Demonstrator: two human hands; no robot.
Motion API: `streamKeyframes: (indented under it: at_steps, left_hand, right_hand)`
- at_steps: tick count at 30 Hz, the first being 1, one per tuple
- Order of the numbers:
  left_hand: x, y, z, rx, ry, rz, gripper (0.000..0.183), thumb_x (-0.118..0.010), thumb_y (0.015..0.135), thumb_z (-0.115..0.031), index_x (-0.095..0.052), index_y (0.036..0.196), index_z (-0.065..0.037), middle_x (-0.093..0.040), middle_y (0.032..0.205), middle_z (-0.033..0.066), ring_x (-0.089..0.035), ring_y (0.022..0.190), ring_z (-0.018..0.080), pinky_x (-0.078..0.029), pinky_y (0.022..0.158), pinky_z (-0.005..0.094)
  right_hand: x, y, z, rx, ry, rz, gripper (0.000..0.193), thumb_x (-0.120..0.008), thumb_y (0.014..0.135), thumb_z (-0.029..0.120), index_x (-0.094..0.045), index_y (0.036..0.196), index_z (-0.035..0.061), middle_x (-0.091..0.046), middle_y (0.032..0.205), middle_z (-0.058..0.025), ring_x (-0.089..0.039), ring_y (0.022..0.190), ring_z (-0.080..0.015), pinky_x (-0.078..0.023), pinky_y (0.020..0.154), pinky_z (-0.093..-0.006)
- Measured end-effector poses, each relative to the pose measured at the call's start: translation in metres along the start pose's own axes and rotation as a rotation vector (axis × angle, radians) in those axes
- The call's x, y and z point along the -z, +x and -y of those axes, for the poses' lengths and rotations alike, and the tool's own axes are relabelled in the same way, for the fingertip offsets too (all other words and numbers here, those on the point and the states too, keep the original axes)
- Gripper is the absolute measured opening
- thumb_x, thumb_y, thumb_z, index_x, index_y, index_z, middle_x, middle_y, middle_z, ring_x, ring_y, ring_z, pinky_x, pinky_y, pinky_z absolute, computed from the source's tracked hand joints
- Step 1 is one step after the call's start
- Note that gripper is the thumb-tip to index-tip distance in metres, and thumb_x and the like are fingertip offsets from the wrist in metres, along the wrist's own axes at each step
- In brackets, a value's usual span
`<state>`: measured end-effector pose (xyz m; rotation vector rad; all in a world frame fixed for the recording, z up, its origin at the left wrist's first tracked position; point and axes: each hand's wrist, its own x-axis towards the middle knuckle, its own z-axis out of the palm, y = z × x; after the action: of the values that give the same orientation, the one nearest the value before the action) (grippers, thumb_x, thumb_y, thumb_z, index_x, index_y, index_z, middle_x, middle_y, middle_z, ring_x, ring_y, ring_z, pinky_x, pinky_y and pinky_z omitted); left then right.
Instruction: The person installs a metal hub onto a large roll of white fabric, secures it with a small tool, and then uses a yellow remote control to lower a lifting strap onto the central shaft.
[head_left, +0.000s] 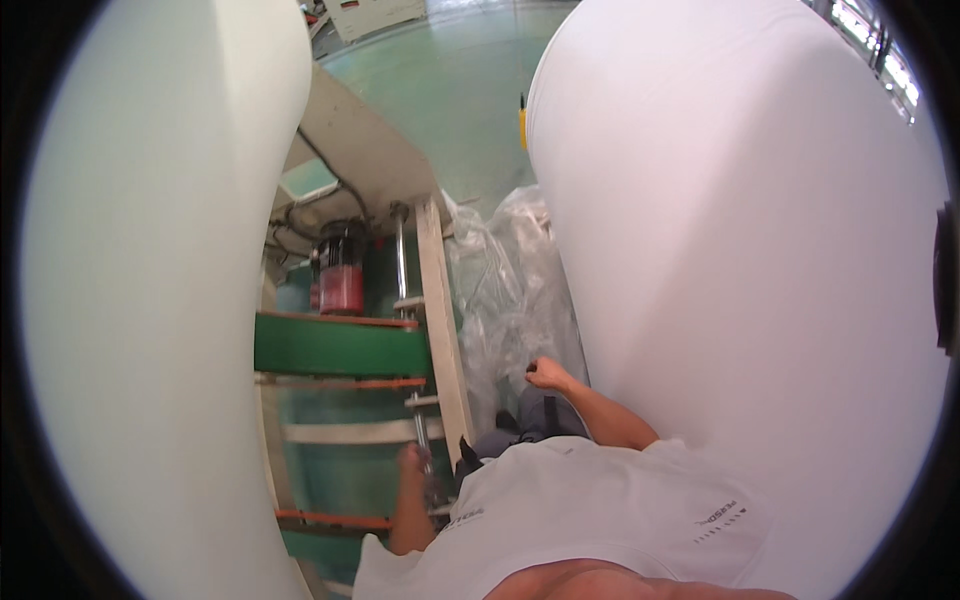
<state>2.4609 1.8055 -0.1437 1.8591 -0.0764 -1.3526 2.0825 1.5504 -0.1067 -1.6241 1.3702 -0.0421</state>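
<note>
My right hand (546, 374) is held low in front of me, above crumpled clear plastic film (505, 275). Its fingers are curled closed, and a small dark spot shows at them, too small to name. On the other side my left hand (411, 460) hangs beside a metal rod (421, 425) of the machine frame; motion smears its fingers. A huge white roll (740, 230) rises close on my right, and a second large pale roll (150, 280) stands on my left. Neither hand touches a roll.
The beige machine frame (445, 330) runs along my left, with a green crossbeam (340, 345), a red and black motor (341, 275) and loose cables. The film lies in the narrow gap between frame and right roll. Ahead is green floor (450, 110).
</note>
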Motion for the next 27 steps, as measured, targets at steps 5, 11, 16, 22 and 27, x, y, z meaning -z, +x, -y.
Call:
streamKeyframes:
  at_steps: [5, 11, 16, 22, 27]
  left_hand:
    - [-0.153, 0.092, -0.316, -0.361, -0.196, 0.080, 0.025, -0.051, 0.096, -0.022, -0.053, 0.115, -0.005, -0.063, 0.097, 0.0081, -0.064, 0.087, 0.0202, -0.053, 0.074, 0.0322]
    - [-0.246, 0.165, -0.415, -0.301, 0.002, -0.024, 0.021, -0.054, 0.095, -0.022, -0.059, 0.106, -0.006, -0.064, 0.095, 0.0067, -0.064, 0.083, 0.0167, -0.053, 0.070, 0.0319]
    - [-0.282, 0.220, -0.364, 0.216, -0.169, -0.193, 0.024, -0.054, 0.092, -0.025, -0.062, 0.098, -0.004, -0.064, 0.091, 0.0101, -0.063, 0.079, 0.0227, -0.052, 0.064, 0.0370]
    - [-0.405, 0.329, -0.461, 0.451, -0.152, -0.228, 0.026, -0.052, 0.093, -0.024, -0.060, 0.104, -0.002, -0.062, 0.098, 0.0121, -0.062, 0.086, 0.0252, -0.051, 0.070, 0.0384]
    - [-0.508, 0.468, -0.622, 0.387, -0.093, -0.130, 0.028, -0.051, 0.093, -0.024, -0.058, 0.108, -0.001, -0.061, 0.104, 0.0137, -0.061, 0.092, 0.0272, -0.051, 0.075, 0.0395]
  right_hand:
    - [0.102, 0.172, 0.010, 0.006, 0.068, -0.186, 0.043, -0.064, 0.073, 0.023, -0.065, 0.106, -0.0046, -0.069, 0.091, -0.0199, -0.067, 0.085, -0.0303, -0.051, 0.080, -0.0375]
    - [0.233, 0.404, 0.100, -0.035, 0.240, -0.158, 0.050, -0.063, 0.071, 0.026, -0.063, 0.114, 0.0002, -0.064, 0.111, -0.0221, -0.060, 0.107, -0.0352, -0.047, 0.092, -0.0400]
    - [0.355, 0.551, 0.195, 0.064, 0.377, -0.386, 0.052, -0.066, 0.074, 0.022, -0.057, 0.117, -0.0050, -0.068, 0.095, -0.0194, -0.066, 0.088, -0.0307, -0.050, 0.080, -0.0374]
    - [0.521, 0.780, 0.210, 0.025, 0.510, -0.623, 0.061, -0.067, 0.073, 0.018, -0.048, 0.127, -0.0039, -0.067, 0.089, -0.0201, -0.065, 0.088, -0.0329, -0.051, 0.080, -0.0379]
    - [0.718, 0.948, 0.232, 0.016, 0.559, -0.958, 0.071, -0.068, 0.073, 0.017, -0.037, 0.133, -0.0062, -0.062, 0.104, -0.0249, -0.060, 0.102, -0.0365, -0.048, 0.087, -0.0403]
